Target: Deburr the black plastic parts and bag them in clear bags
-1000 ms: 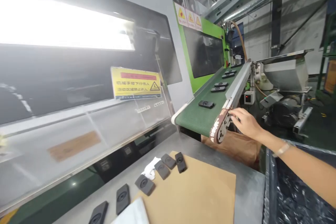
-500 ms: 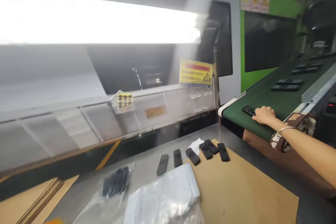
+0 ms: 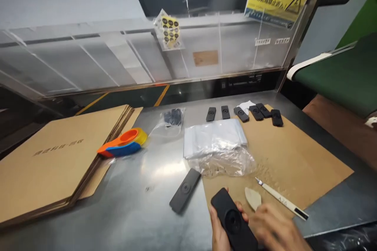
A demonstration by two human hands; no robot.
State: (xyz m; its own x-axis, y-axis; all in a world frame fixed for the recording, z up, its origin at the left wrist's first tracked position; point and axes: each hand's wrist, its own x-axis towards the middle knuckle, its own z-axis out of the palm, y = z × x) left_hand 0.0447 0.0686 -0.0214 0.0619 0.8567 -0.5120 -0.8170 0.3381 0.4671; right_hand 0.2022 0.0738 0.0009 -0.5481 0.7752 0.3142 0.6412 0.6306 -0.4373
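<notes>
Held by both hands (image 3: 250, 229), black casing (image 3: 234, 219) seemingly oblong.

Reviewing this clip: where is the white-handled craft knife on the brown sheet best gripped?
Grip the craft knife by its white handle, from above and near the dark rear end. It lies flat on the brown sheet, blade tip pointing up-left toward the plastic bags, so the handle stays clear of the edge.

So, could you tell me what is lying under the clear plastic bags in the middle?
The clear plastic bags rest partly on the steel table and partly on the brown cardboard sheet. Anything beneath them is hidden by the crinkled plastic.
</notes>
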